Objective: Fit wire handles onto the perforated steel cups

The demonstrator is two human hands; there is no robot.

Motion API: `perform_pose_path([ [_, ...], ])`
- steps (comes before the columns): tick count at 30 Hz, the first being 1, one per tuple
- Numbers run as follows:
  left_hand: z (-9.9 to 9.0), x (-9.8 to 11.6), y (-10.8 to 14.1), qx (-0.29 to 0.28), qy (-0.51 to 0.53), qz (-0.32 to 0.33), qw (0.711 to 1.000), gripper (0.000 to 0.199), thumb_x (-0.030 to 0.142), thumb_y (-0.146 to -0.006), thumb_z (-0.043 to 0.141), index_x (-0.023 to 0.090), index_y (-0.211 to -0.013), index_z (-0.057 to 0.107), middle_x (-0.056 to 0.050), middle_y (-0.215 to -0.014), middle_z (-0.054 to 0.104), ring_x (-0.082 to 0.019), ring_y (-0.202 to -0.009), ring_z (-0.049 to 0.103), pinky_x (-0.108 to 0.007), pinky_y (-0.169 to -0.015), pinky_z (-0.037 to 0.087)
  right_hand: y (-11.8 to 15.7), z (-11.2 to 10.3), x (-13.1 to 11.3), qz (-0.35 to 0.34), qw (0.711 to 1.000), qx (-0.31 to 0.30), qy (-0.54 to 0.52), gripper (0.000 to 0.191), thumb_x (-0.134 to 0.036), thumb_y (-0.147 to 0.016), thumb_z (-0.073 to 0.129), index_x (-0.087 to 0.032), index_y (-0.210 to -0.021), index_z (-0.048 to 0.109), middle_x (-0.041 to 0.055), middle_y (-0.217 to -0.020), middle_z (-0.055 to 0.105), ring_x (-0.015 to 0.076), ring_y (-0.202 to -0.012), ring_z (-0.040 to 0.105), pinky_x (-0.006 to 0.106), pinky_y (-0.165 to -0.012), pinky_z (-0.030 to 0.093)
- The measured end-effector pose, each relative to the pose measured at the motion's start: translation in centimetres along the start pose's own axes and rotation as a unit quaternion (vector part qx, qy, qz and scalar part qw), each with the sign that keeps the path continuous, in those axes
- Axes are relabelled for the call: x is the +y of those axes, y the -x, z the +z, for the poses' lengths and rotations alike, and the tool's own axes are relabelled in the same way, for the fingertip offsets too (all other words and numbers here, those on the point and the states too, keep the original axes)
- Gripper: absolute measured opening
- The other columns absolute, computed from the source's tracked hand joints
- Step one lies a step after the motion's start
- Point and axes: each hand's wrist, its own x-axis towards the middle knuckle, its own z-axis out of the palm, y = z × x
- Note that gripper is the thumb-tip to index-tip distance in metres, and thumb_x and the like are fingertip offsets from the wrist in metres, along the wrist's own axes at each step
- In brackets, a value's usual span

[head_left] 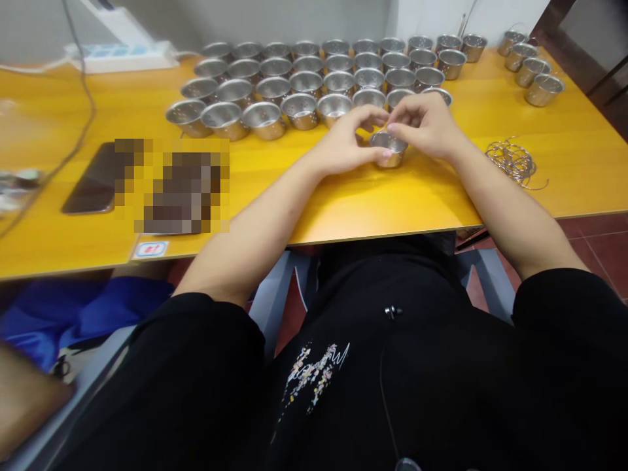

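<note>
A small perforated metal cup (391, 157) stands on the yellow table near its front edge. My left hand (350, 140) grips its left side, thumb on the near wall and fingers curled over the far rim. At the rim my right hand (426, 124) is closed in a pinch, its fingertips meeting those of the left. Whatever lies between them is too small to make out; it may be thin wire. To the right of my right forearm sits a tangled bundle of metal wire pieces (511, 162).
Rows of similar metal cups (263, 121) line the back of the table (392, 212). Several cups with thin wire handles (544, 90) stand at the far right. A phone (93, 180), a blurred-out dark object (179, 190) and a power strip (127, 57) are on the left. Someone in blue sits beside me.
</note>
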Motion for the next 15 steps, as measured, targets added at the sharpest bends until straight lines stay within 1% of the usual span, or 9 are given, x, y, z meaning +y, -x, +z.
perform_pose_path([
  [2, 0.1, 0.0, 0.0, 0.001, 0.007, 0.006, 1.0, 0.086, 0.087, -0.08, 0.101, 0.039, -0.15, 0.088, -0.009, -0.172, 0.086, -0.051, -0.164, 0.073, -0.075, -0.139, 0.061, 0.0, 0.0, 0.2, -0.024, 1.0, -0.003, -0.001, 0.04, -0.065, -0.083, 0.114, -0.042, -0.093, 0.083, -0.0002, -0.08, 0.085, 0.0358, -0.102, 0.083, 0.047, -0.067, 0.063],
  [5, 0.2, -0.5, -0.2, 0.021, 0.0, 0.013, 1.0, 0.066, 0.081, -0.091, 0.095, 0.038, -0.14, 0.09, -0.011, -0.165, 0.089, -0.05, -0.157, 0.078, -0.074, -0.132, 0.065, -0.1, 0.1, 0.2, -0.061, 0.997, 0.033, 0.04, 0.036, -0.061, -0.088, 0.112, -0.038, -0.091, 0.083, 0.0019, -0.078, 0.082, 0.034, -0.094, 0.079, 0.045, -0.066, 0.059],
  [8, 0.1, -1.1, -0.4, 0.06, -0.034, 0.019, 0.997, 0.048, 0.067, -0.09, 0.097, 0.035, -0.125, 0.091, -0.013, -0.153, 0.091, -0.047, -0.147, 0.082, -0.067, -0.122, 0.071, -0.2, 0.3, -0.3, -0.055, 0.99, 0.074, 0.102, 0.036, -0.057, -0.089, 0.111, -0.035, -0.089, 0.083, 0.0027, -0.077, 0.079, 0.0315, -0.082, 0.073, 0.045, -0.065, 0.053],
  [11, -0.1, -1.3, -0.6, 0.083, -0.059, 0.023, 0.995, 0.032, 0.058, -0.089, 0.094, 0.032, -0.109, 0.09, -0.013, -0.133, 0.095, -0.042, -0.134, 0.085, -0.06, -0.116, 0.074, -0.2, 0.5, -0.8, -0.054, 0.987, 0.083, 0.128, 0.036, -0.053, -0.09, 0.111, -0.033, -0.086, 0.08, 0.0029, -0.077, 0.077, 0.0289, -0.076, 0.068, 0.045, -0.066, 0.05],
  [13, -0.2, -1.1, -0.6, 0.09, -0.061, 0.026, 0.994, 0.029, 0.056, -0.089, 0.09, 0.032, -0.105, 0.091, -0.012, -0.124, 0.096, -0.041, -0.126, 0.087, -0.06, -0.117, 0.074, -0.1, 0.6, -1.0, -0.056, 0.987, 0.082, 0.129, 0.037, -0.052, -0.09, 0.11, -0.033, -0.085, 0.079, 0.0037, -0.078, 0.077, 0.0295, -0.077, 0.067, 0.045, -0.068, 0.05],
  [15, -0.2, -0.9, -0.6, 0.091, -0.057, 0.027, 0.994, 0.029, 0.055, -0.089, 0.089, 0.031, -0.104, 0.092, -0.012, -0.12, 0.097, -0.041, -0.121, 0.089, -0.062, -0.119, 0.074, -0.1, 0.6, -1.0, -0.05, 0.987, 0.079, 0.131, 0.038, -0.053, -0.089, 0.11, -0.033, -0.085, 0.078, 0.0046, -0.079, 0.077, 0.0305, -0.078, 0.067, 0.046, -0.068, 0.05],
])
